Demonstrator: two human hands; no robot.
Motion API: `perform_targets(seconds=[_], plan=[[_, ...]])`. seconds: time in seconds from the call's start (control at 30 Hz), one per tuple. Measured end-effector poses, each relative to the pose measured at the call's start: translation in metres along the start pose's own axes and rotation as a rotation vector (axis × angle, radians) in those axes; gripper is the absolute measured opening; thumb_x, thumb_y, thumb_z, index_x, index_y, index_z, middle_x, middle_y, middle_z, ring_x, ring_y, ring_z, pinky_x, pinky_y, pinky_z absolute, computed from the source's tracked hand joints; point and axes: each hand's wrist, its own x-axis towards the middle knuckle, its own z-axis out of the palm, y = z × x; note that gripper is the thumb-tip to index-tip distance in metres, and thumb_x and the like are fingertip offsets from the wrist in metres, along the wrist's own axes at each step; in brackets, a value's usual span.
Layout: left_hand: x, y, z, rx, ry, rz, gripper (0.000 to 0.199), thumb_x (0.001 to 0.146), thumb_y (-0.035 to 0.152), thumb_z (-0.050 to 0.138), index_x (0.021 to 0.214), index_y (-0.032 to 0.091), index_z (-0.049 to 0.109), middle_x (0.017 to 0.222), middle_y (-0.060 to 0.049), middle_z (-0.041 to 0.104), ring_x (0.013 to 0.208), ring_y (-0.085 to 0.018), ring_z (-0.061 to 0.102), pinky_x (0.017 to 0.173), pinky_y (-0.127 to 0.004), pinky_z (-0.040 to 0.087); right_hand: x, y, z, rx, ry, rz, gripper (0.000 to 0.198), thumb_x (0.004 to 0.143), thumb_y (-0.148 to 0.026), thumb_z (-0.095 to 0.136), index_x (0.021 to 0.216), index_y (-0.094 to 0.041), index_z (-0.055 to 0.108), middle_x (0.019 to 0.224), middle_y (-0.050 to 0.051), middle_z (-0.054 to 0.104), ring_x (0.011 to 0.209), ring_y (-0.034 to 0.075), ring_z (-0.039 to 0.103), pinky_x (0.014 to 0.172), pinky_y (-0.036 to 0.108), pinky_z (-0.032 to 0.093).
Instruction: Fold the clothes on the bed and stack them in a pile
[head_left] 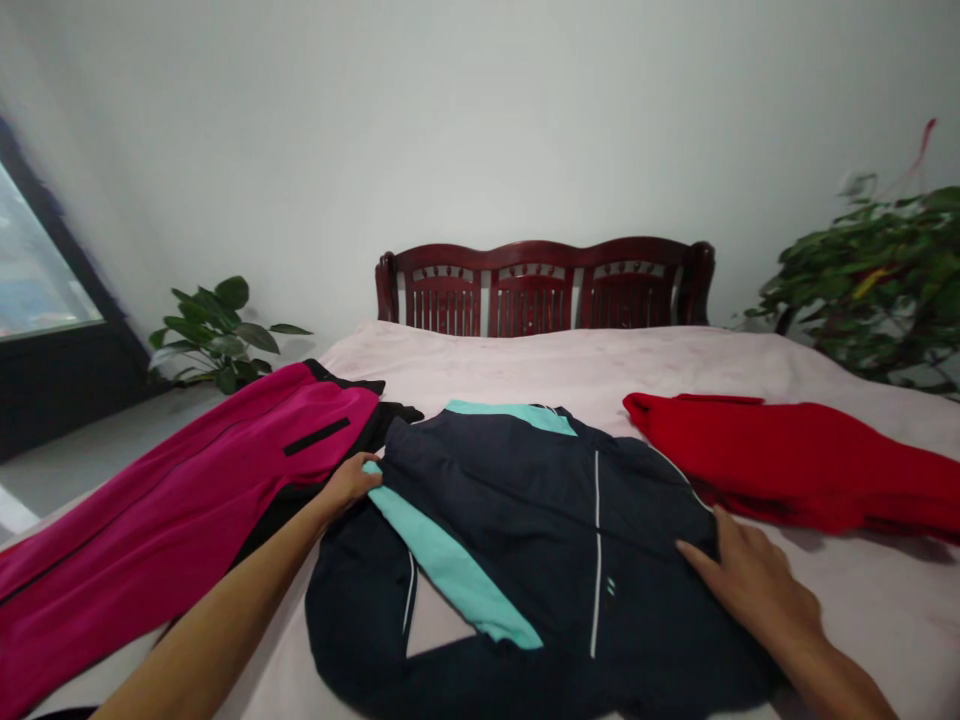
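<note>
Our left hand pinches the navy jacket, spread unfolded on the bed; our right hand touches its edge, whether gripping we cannot tell. The red garment looks folded.

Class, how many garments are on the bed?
3: magenta and black garment at left, navy and turquoise jacket in the middle, red cloth garment at right. Layers could hide more.

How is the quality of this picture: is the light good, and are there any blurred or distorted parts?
Head view: soft light, with the window washed out; head view: faint shadow under the red garment, few details in the dark jacket; head view: plant at right blurred, window frame slanted, perhaps by lens distortion.
</note>
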Motion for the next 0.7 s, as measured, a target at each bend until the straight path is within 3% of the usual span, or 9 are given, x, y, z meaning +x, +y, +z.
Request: perform_targets(seconds=[0.1,0.2,0.27,0.37,0.5,0.57,0.63,0.7], plan=[[-0.023,-0.014,-0.018,-0.06,0.096,0.013,0.054,0.066,0.024,0.06,0.119,0.015,0.06,0.07,0.003,0.062,0.058,-0.014,0.057,0.055,-0.023,0.043,0.011,-0.001,0.008,0.071,-0.001,-0.123,0.057,0.087,-0.047,0.044,0.135,-0.017,0.055,0.11,0.016,0.065,0.103,0.032,0.065,0.084,0.042,0.053],[-0.05,-0.039,-0.038,-0.18,0.277,0.035,0.052,0.064,0.025,0.058,0.115,0.017,0.06,0.073,0.003,0.06,0.059,-0.014,0.056,0.054,-0.023,0.043,0.028,-0.014,0.011,0.189,-0.002,-0.3,0.046,0.087,-0.029,0.043,0.129,-0.023,0.06,0.119,0.011,0.064,0.106,0.025,0.065,0.082,0.034,0.054],[-0.066,-0.055,-0.044,-0.246,0.341,0.038,0.048,0.062,0.026,0.062,0.11,0.018,0.062,0.077,0.002,0.061,0.063,-0.014,0.057,0.056,-0.023,0.046,0.043,-0.028,0.009,0.171,0.024,-0.334,0.044,0.089,-0.024,0.04,0.127,-0.024,0.062,0.118,0.009,0.065,0.101,0.023,0.065,0.076,0.033,0.053],[-0.082,-0.069,-0.045,-0.349,0.262,-0.027,0.058,0.065,0.029,0.069,0.12,0.017,0.057,0.08,0.001,0.062,0.063,-0.015,0.06,0.056,-0.025,0.05,0.061,-0.051,0.002,0.058,0.011,-0.271,0.044,0.088,-0.014,0.042,0.123,-0.021,0.066,0.112,0.011,0.067,0.098,0.023,0.066,0.077,0.032,0.051],[-0.103,-0.067,-0.047,-0.534,0.143,-0.174,0.089,0.074,0.036,0.075,0.148,0.016,0.029,0.093,-0.005,0.067,0.074,-0.017,0.068,0.068,-0.029,0.057,0.058,-0.073,-0.01,-0.068,0.012,-0.225,0.046,0.085,-0.01,0.044,0.125,-0.013,0.064,0.107,0.019,0.069,0.099,0.029,0.063,0.083,0.04,0.048],[-0.117,-0.061,-0.046,-0.629,0.06,-0.224,0.097,0.074,0.043,0.078,0.151,0.023,0.023,0.106,-0.008,0.069,0.085,-0.021,0.071,0.076,-0.033,0.059,0.039,-0.08,-0.017,-0.054,0.134,-0.259,0.046,0.087,-0.015,0.045,0.13,-0.013,0.061,0.116,0.02,0.066,0.107,0.032,0.06,0.087,0.045,0.048],[-0.133,-0.054,-0.04,-0.706,-0.027,-0.216,0.101,0.067,0.048,0.083,0.149,0.029,0.027,0.117,-0.01,0.069,0.095,-0.024,0.072,0.08,-0.037,0.06,0.009,-0.088,-0.022,0.076,0.226,-0.362,0.041,0.09,-0.022,0.046,0.127,-0.018,0.062,0.127,0.016,0.064,0.118,0.031,0.056,0.095,0.048,0.047],[-0.148,-0.046,-0.029,-0.748,-0.066,-0.17,0.106,0.059,0.048,0.086,0.147,0.029,0.03,0.12,-0.011,0.069,0.098,-0.028,0.072,0.08,-0.039,0.061,-0.026,-0.098,-0.028,0.279,0.187,-0.522,0.035,0.093,-0.027,0.046,0.122,-0.022,0.065,0.129,0.011,0.064,0.121,0.027,0.057,0.099,0.046,0.047]])
